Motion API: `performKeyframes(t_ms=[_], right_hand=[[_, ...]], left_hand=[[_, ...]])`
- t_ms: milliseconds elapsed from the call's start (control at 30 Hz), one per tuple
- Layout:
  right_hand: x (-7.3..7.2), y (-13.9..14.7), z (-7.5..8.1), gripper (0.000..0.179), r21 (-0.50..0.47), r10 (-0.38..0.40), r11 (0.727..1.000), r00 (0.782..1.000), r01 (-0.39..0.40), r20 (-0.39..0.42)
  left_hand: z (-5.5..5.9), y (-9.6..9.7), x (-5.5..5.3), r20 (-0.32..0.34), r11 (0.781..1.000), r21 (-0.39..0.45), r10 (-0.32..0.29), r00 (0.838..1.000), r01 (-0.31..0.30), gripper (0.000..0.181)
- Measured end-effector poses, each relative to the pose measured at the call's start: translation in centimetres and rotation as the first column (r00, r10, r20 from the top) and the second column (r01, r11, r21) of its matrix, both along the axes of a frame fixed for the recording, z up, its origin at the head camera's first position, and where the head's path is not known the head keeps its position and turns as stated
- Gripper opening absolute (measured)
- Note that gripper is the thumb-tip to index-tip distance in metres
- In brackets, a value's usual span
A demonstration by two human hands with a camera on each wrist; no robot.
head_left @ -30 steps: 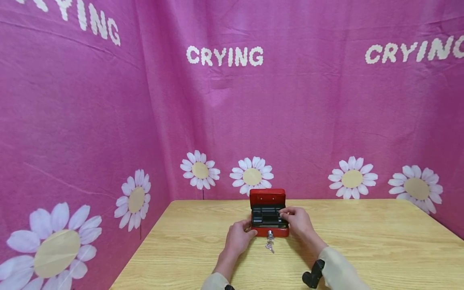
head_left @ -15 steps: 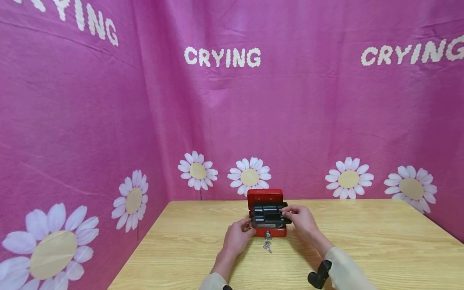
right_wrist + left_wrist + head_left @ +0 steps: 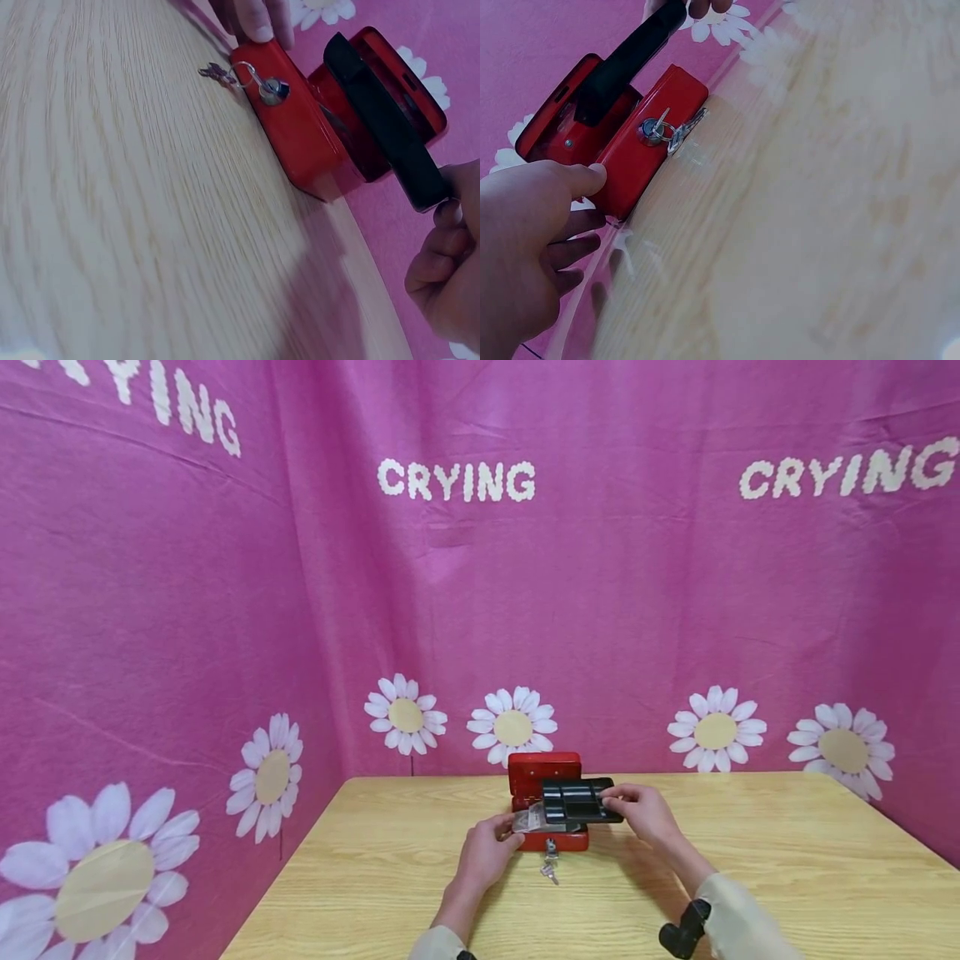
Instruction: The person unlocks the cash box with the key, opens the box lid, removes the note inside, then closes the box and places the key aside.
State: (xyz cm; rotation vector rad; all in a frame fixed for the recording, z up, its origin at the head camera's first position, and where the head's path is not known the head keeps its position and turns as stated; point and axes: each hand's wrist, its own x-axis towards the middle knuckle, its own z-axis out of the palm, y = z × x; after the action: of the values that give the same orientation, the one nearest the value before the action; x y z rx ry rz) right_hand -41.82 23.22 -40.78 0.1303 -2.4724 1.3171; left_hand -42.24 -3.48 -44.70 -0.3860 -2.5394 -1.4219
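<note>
A small red cash box (image 3: 532, 842) stands on the table with its lid (image 3: 544, 767) raised. A key sits in the front lock, and more keys (image 3: 551, 872) hang from its ring. My left hand (image 3: 483, 856) grips the box's left front corner, thumb on the front face (image 3: 634, 161). My right hand (image 3: 647, 817) pinches the right end of a black compartment tray (image 3: 577, 806). The tray is lifted above the box and shifted right, past the box's right side. Inside the box, a clear plastic packet (image 3: 529, 818) shows at the left; the tray hides the rest.
The wood-grain table (image 3: 375, 860) runs back to a pink cloth backdrop (image 3: 600, 610) printed with daisies and white lettering. Another stretch of this cloth closes off the left side. Black straps with camera mounts (image 3: 684, 930) sit at the wrists.
My right hand has raised the black tray out of the box and carried it to the right, uncovering the plastic packet. My left hand stays on the box's corner.
</note>
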Motion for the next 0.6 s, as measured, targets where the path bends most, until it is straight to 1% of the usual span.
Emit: performKeyframes(t_ms=[133,300,533,600], right_hand=[[0.1,0.6,0.0,0.021,-0.003,-0.001,1.000,1.000,0.001,0.008],[0.2,1.5,0.2,0.022,0.005,-0.008,1.000,1.000,0.008,0.000],[-0.1,3.2,-0.1,0.026,-0.065,-0.014,0.998,0.998,0.018,0.062],[-0.2,3.6,-0.2,0.026,-0.057,-0.016,0.998,0.998,0.019,0.063]], left_hand=[[0.0,-0.1,0.1,0.019,1.000,0.000,0.000,1.000,0.000,0.040],[0.2,-0.2,0.1,0.016,1.000,-0.004,-0.002,1.000,0.002,0.040],[0.1,-0.2,0.0,-0.002,1.000,-0.003,-0.011,1.000,0.011,0.039],[0.1,-0.2,0.0,0.001,1.000,-0.003,-0.013,1.000,0.013,0.038]])
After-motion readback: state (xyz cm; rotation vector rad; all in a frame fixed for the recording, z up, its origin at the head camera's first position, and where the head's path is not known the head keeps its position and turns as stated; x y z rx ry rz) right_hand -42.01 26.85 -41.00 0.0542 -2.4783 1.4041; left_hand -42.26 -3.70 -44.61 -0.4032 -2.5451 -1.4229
